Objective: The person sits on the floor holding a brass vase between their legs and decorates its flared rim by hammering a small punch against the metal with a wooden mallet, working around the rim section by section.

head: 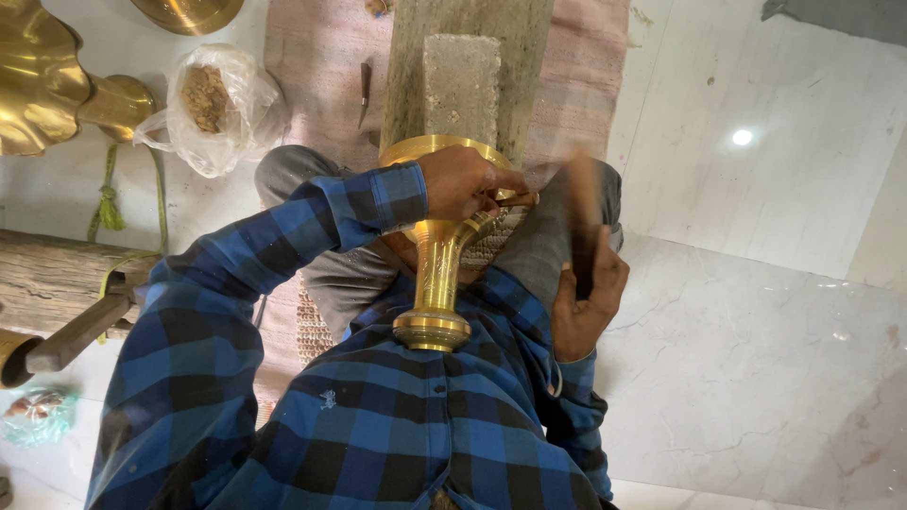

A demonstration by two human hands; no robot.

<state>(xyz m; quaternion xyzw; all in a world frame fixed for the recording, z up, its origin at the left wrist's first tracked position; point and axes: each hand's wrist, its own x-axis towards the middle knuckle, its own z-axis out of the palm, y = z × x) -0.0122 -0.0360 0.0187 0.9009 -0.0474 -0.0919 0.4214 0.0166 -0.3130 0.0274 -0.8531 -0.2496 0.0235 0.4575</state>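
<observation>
a pale marble floor point(756, 331) is seen all round, and a pinkish woven mat point(312, 57) is spread across its upper middle. on the mat a weathered wooden plank point(406, 66) is laid, with a grey stone block point(461, 85) set on top of it. a rough timber beam point(47, 274) is seen at the left edge, and a large fluted brass piece point(38, 76) lies at the upper left. a clear plastic bag point(217, 109) of brownish material rests just beside it.

a brass pedestal stand point(436, 274) is held in the lap, its round foot pressed against the blue checked shirt point(378, 425) and its wide rim pointed toward the plank. the left hand point(463, 184) is closed on a thin tool whose tip is set against the stand's upper part. the right hand point(586, 293) is clenched around a dark, motion-blurred mallet point(572, 222), raised just beside the stand.
</observation>
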